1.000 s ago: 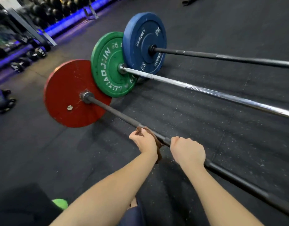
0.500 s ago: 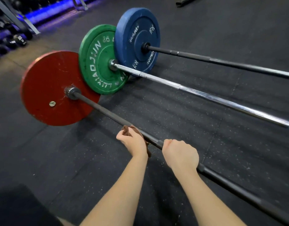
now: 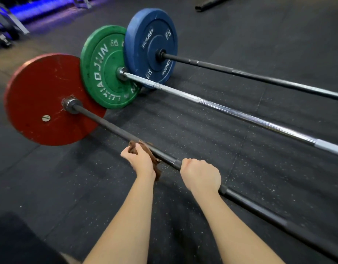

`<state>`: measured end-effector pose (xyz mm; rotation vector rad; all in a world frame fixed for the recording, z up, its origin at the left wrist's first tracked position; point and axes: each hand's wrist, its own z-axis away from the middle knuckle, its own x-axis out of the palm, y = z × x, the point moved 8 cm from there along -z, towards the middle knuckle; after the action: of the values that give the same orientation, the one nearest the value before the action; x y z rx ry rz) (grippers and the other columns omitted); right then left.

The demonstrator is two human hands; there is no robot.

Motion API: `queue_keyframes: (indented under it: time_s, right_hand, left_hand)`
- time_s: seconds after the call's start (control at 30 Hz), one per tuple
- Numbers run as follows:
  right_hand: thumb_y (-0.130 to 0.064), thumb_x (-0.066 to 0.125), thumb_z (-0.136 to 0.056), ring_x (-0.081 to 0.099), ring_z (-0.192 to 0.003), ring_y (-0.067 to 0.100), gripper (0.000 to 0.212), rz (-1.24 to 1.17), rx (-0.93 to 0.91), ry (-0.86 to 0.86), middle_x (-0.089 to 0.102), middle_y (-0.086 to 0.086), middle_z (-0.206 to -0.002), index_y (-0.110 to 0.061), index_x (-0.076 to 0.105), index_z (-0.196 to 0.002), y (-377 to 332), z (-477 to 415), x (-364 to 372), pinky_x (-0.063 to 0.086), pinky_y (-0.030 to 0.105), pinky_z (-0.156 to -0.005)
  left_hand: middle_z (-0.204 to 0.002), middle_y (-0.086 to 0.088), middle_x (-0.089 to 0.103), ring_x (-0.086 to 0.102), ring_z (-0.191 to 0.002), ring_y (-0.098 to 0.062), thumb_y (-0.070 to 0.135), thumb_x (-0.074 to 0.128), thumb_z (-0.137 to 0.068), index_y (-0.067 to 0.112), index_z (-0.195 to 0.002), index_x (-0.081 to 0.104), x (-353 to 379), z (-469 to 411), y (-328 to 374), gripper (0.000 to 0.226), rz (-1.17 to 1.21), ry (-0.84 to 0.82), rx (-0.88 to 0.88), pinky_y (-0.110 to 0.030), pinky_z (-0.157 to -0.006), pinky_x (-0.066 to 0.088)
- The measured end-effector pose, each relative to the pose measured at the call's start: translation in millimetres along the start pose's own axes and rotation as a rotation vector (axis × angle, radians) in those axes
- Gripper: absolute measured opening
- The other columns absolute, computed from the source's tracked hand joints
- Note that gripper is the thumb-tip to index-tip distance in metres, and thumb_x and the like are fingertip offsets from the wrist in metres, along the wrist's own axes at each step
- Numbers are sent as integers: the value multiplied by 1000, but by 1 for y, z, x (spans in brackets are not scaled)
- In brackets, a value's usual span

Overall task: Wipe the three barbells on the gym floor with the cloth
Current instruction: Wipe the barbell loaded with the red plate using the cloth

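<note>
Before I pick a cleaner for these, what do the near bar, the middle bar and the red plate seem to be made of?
Near bar: likely steel with a dull black coating; it shows no glare.
Middle bar: bright, probably chromed steel, with mirror-like streaks and a rougher knurled band.
Red plate: matte, scuffed red face, looks like rubber, though painted metal can't be ruled out; a metal hub sits at its centre.
</note>
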<state>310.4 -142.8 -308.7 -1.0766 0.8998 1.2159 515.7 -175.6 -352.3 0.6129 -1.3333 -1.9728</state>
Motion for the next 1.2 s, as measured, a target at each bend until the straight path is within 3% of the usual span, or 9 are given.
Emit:
queue_keyframes:
  time_s: [0.2, 0.37, 0.53, 0.7, 0.87, 0.97, 1.07, 1.2]
  right_hand:
    - [-4, 37, -93, 40, -55, 20, 20, 3, -15, 39, 45, 1, -71, -18, 50, -100, -2, 5, -6, 37, 30, -57]
    - [-6, 38, -94, 44, -55, 20, 15, 22, -31, 75, 46, 1, -68, -15, 50, -96, -4, 7, -8, 33, 31, -51]
    - [1, 40, -88, 53, -69, 29, 28, 36, -47, 55, 48, 3, -74, -17, 51, -106, -4, 5, -4, 37, 31, -57]
    - [3, 39, -86, 53, -68, 29, 24, 39, -44, 44, 45, 2, -70, -18, 40, -95, -4, 4, -1, 35, 30, -56]
    - [0, 37, -91, 51, -70, 31, 20, 50, -36, 66, 54, 5, -80, -16, 44, -99, -5, 3, -3, 39, 32, -62]
    - [1, 38, -90, 51, -70, 32, 28, 76, -37, 77, 59, 5, -84, -14, 50, -110, -6, 3, -2, 40, 32, -62]
    - [0, 37, -91, 51, -69, 32, 23, 63, -24, 72, 52, 3, -75, -15, 49, -104, -7, 3, -2, 38, 31, -60]
    - [-4, 33, -95, 57, -75, 33, 21, 3, 49, 43, 67, 7, -91, -16, 49, -94, -3, 0, -2, 48, 33, -69]
  left_hand:
    - [-133, -8, 51, 60, -111, -25, 31, 46, -107, 31, -124, 37, 3, 42, -23, 19, -97, -59, 29, -48, -97, 55]
    - [-131, -5, 51, 59, -110, -24, 29, 48, -107, 28, -122, 38, 7, 63, -24, 18, -99, -53, 36, -46, -94, 54]
    - [-122, -6, 54, 62, -102, -23, 26, 46, -108, 27, -119, 39, 1, 17, -4, 14, -116, -59, -33, -43, -88, 55]
    - [-119, -12, 58, 66, -94, -25, 26, 47, -107, 25, -117, 37, -8, -29, 23, 14, -154, -70, -42, -44, -84, 60]
    - [-137, -8, 51, 60, -109, -28, 30, 45, -108, 26, -122, 37, -5, 1, 9, 17, -121, -8, 38, -46, -94, 53]
    - [-138, -5, 48, 56, -108, -27, 27, 45, -108, 22, -125, 37, 2, 24, -6, 20, -45, 33, 38, -40, -87, 47]
    - [-142, -8, 48, 55, -104, -26, 27, 47, -108, 23, -124, 37, 7, 31, -14, 20, 25, 104, 30, -36, -81, 44]
    - [-141, -6, 47, 53, -105, -22, 25, 47, -108, 21, -129, 37, 8, 26, -19, 24, 21, 87, 41, -34, -84, 44]
